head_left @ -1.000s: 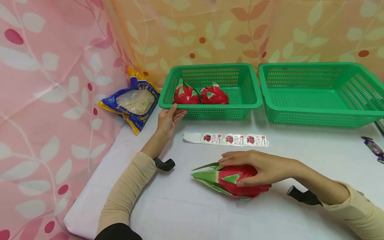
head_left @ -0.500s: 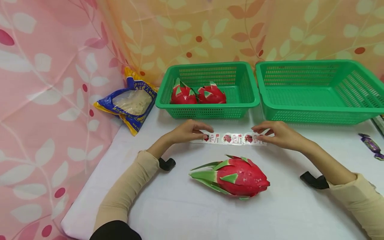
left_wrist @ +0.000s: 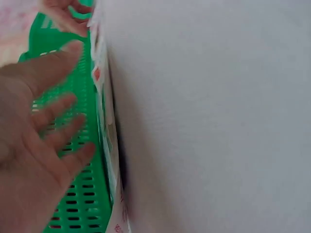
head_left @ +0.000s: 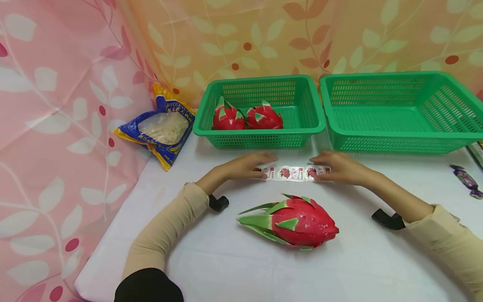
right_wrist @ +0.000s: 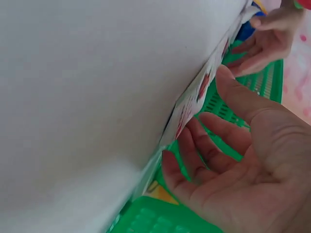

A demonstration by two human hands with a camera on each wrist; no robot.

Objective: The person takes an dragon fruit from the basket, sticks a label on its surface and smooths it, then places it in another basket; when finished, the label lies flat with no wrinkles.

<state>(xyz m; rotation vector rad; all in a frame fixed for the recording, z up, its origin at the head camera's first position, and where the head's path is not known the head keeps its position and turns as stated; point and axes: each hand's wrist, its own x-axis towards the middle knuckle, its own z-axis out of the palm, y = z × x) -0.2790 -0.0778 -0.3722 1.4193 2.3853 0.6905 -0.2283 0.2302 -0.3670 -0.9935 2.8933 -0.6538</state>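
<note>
Head view: your left hand (head_left: 247, 165) and right hand (head_left: 341, 168), fingers loose, gripping nothing, hide the ends of the strip (head_left: 291, 173) toward the far edge of the table (head_left: 264, 272); fingertip contact is unclear.

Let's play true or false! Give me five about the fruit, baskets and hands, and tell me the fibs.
1. One fruit lies on the table. True.
2. The hands squeeze that fruit. False: the left hand and right hand are at the strip.
3. The strip is between that fruit and the left basket. True.
4. Two more fruits sit in the left basket. True.
5. The right basket holds three fruits. False: the right basket shows no fruit.
</note>
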